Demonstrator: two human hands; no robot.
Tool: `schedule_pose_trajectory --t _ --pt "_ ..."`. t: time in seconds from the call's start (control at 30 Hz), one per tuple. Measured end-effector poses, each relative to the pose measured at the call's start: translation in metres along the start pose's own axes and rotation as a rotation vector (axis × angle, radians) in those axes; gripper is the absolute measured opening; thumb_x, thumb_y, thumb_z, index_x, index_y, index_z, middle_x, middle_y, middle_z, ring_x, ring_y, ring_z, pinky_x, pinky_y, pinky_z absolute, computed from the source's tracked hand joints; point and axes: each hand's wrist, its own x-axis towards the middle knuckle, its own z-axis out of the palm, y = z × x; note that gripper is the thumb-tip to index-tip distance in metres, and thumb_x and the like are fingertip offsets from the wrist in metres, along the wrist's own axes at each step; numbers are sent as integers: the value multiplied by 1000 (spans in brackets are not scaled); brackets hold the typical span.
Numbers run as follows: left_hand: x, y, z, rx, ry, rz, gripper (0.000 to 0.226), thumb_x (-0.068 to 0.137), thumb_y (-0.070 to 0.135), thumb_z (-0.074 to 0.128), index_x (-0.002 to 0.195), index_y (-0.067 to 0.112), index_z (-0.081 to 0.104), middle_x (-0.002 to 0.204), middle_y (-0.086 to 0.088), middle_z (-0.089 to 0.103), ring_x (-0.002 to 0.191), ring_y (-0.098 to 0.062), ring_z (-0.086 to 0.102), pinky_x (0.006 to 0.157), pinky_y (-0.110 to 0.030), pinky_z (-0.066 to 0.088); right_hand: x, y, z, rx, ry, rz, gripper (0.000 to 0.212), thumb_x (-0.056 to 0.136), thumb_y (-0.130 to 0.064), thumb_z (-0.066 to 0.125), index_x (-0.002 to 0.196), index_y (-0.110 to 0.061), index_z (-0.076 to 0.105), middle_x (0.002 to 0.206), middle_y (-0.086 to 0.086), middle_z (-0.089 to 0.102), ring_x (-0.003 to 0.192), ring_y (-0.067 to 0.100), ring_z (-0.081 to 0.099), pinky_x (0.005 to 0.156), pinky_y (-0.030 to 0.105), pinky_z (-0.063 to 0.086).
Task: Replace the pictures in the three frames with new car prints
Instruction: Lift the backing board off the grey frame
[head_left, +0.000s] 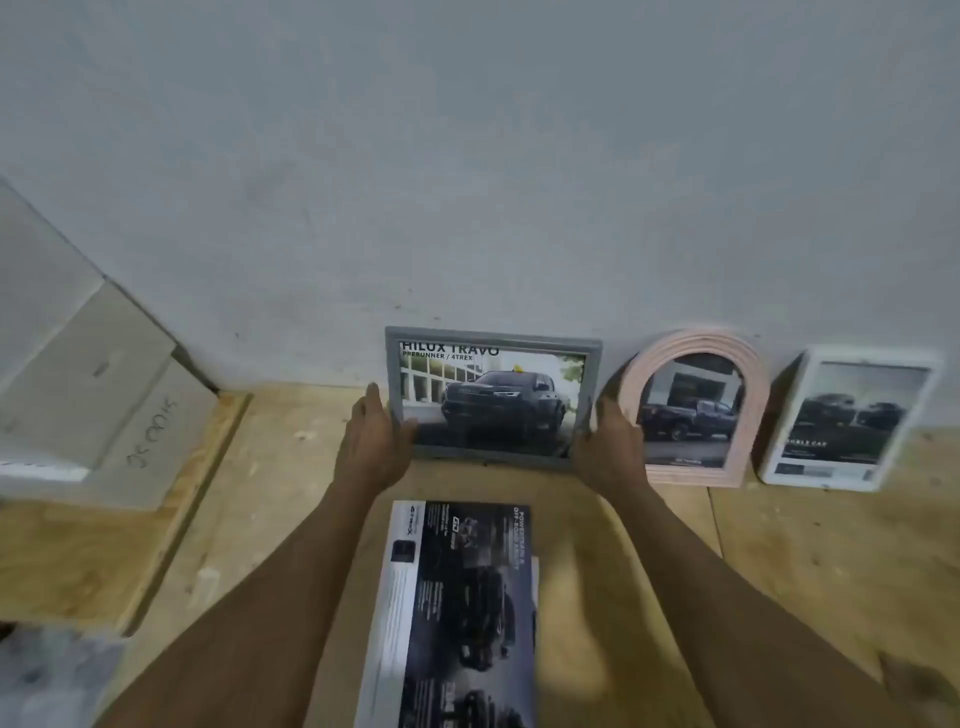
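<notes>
A grey rectangular frame (493, 340) leans against the wall and shows a dark pickup print. My left hand (371, 441) grips its left edge, thumb over the front of the frame. My right hand (613, 441) holds its right edge. To the right a pink arched frame (753, 374) with a dark truck picture leans on the wall. Further right stands a white frame (935, 374) with another car picture. A stack of car prints (457, 613) lies flat on the wooden surface between my forearms.
The wooden plywood surface (805, 571) runs along a grey wall (467, 182). At the left lie pale cardboard boxes (98, 389) on a raised board (171, 509).
</notes>
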Motion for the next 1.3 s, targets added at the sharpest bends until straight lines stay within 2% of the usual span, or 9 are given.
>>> schedule_pose_trajectory --t 0.1,0.27,0.4,0.57,0.77,1.0,1.1,1.2,1.3 --pt "28 -11 14 -88 5 -47 65 94 21 64 144 -1 28 137 -24 47 126 -42 47 89 -44 44 17 3 21 -13 19 102 48 91 -3 57 135 -6 38 92 3 52 80 20 52 68 32 43" --pt "64 -26 31 -134 -61 -163 77 92 20 66 152 4 21 142 -22 49 127 -41 50 98 -46 45 38 1 49 12 34 211 72 88 1 59 146 -11 20 116 14 51 107 31 55 87 33 46" --pt "78 -34 41 -151 -80 -119 53 92 7 61 141 7 38 127 -19 62 113 -40 60 85 -40 50 49 0 58 61 67 304 63 89 2 57 142 -12 26 122 15 48 98 22 50 72 16 43" --pt "82 -36 41 -145 -54 -123 40 92 0 55 130 3 47 122 -22 62 110 -41 59 82 -42 49 52 -4 61 23 122 325 54 85 2 60 133 -6 36 111 14 52 105 32 54 83 34 44" --pt "62 -36 16 -117 3 -122 38 92 3 57 129 3 50 121 -21 63 109 -40 60 83 -43 49 35 -11 48 28 95 266 47 88 0 58 130 -6 39 102 11 55 98 30 57 77 30 42" --pt "10 -8 -25 -121 59 -131 48 82 -2 64 129 4 55 117 -21 66 105 -40 62 89 -42 51 -3 -16 -4 195 41 151 52 92 -7 55 141 -14 39 109 8 59 89 22 59 70 33 51" --pt "-27 15 -30 -116 64 -136 48 81 -3 65 128 5 57 116 -20 68 103 -37 63 91 -40 52 -23 -8 -41 314 81 190 31 99 -25 45 125 -11 56 107 12 64 88 23 62 75 36 52" --pt "-73 45 -23 -128 39 -144 49 82 -3 67 129 4 58 111 -19 69 98 -35 65 91 -40 54 -42 12 -90 480 162 320 38 100 -36 39 92 -5 59 88 14 61 72 25 55 68 33 46" --pt "-125 79 -3 -170 15 -159 54 79 -4 69 131 4 59 105 -18 71 92 -34 66 87 -36 55 -60 47 -140 615 191 438 41 96 -44 44 106 -6 55 96 14 63 83 31 60 83 46 55"
